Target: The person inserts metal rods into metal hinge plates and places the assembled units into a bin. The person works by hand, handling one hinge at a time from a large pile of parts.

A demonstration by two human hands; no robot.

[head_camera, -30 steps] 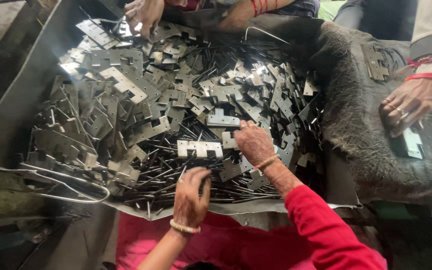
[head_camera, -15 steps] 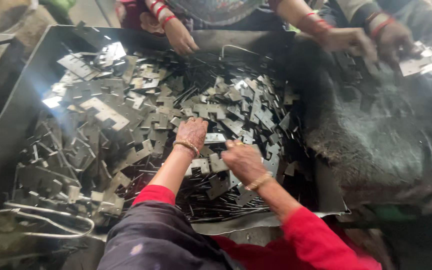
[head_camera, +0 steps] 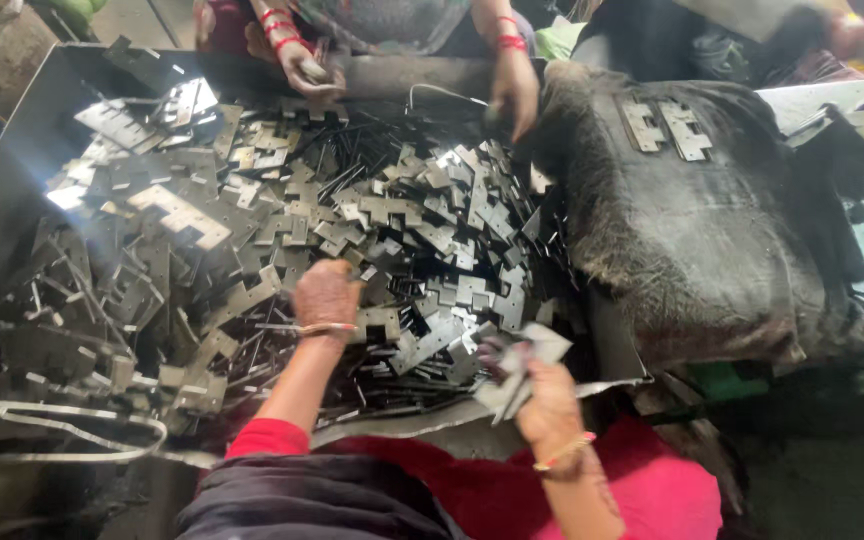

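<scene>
A big heap of flat stamped metal plates [head_camera: 282,230] fills a dark metal tray [head_camera: 12,200]. My left hand [head_camera: 325,295] reaches forward into the middle of the heap, palm down on the plates, fingers bent among them. My right hand [head_camera: 542,395] is pulled back near the tray's front edge and grips a small stack of the metal plates [head_camera: 520,362], fanned out above my fingers. Both arms wear red sleeves and a thin bangle at the wrist.
Across the tray another person's two hands [head_camera: 307,70] [head_camera: 515,95] work at the far rim. A dark worn cloth [head_camera: 692,230] covers a block on the right with two plates [head_camera: 664,128] lying on it. Bent metal strips [head_camera: 62,430] lie at the near left.
My right hand has drawn back from the heap to the tray's front edge with a stack of plates. My left hand stays in the heap. The view has shifted left and down.
</scene>
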